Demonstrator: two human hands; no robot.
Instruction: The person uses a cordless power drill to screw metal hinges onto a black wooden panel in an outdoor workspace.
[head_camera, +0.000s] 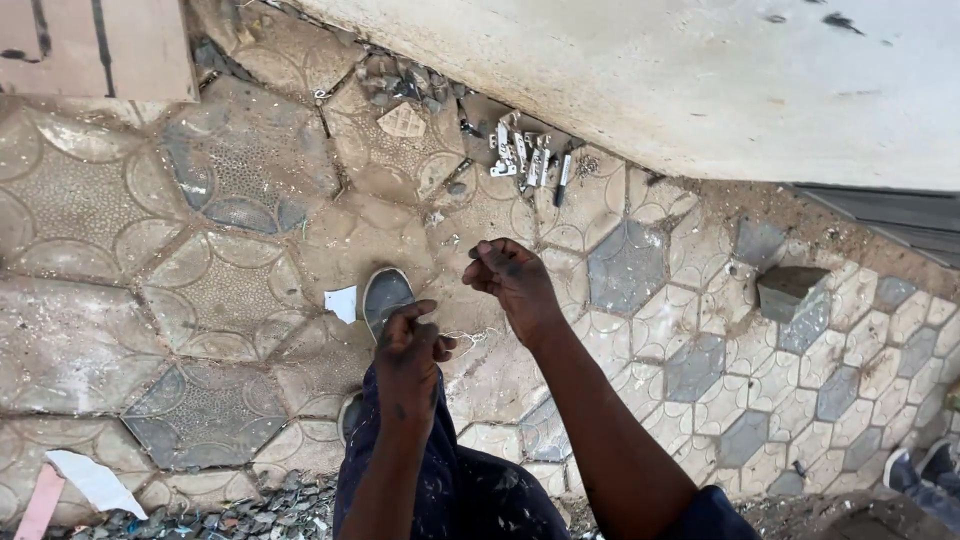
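Below the metal hinges (522, 156) heaped by the wall, left hand (408, 352) and right hand (512, 280) each pinched something tiny, unidentifiable; the hinges lay untouched.

Open paving on the left, clutter along the wall

Ahead of the left hand (408, 345) and right hand (512, 280) the paved floor (90, 230) lies open toward its left edge, with only a scrap of white paper (342, 303) beside the shoe (386, 296). At the far edge, the wall (650, 80) blocks the way, with metal hinges (522, 156) and pebbles (400, 85) at its foot. A grey block (787, 290) stands to the right.
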